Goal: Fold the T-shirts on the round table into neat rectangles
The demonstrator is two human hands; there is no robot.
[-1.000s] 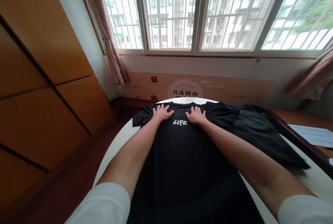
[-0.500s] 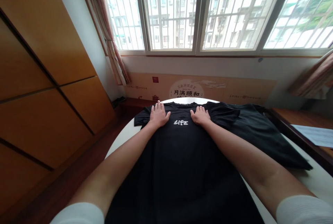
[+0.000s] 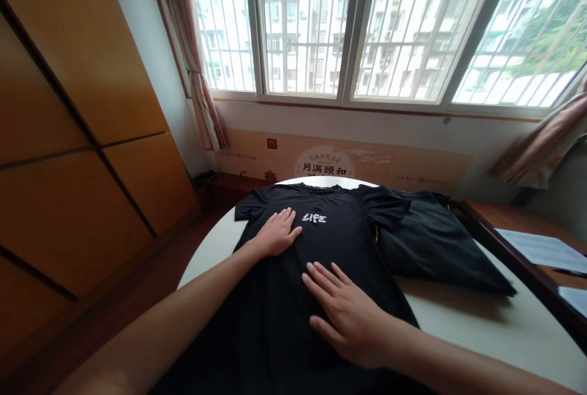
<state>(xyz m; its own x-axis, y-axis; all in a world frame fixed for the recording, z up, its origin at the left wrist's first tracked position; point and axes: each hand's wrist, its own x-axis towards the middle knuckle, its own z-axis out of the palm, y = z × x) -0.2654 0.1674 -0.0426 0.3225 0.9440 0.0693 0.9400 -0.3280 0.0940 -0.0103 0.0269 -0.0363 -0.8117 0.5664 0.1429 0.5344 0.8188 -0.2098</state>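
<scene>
A wide barred window fills the far wall, with apartment blocks and green tree foliage beyond it, and a patterned curtain is tied back at its left end. Tall wooden wardrobe doors run along the left side above a reddish-brown floor. Under the window, a tan printed banner with Chinese lettering lines the wall. A wooden ledge to the right carries pale sheets of paper. In the middle stands a round white desk, and a black T-shirt lies flat on it, front up, with the collar toward the far edge and the lower part running toward the person and out of view under the arms. A dark folded garment lies just beside the shirt on the right, with the shirt's right sleeve overlapping it. The hands are well apart and neither grips anything: the left hand rests palm down on the chest, just left of a white "LIFE" print, while the right hand lies lower on the shirt, its fingers spread.
</scene>
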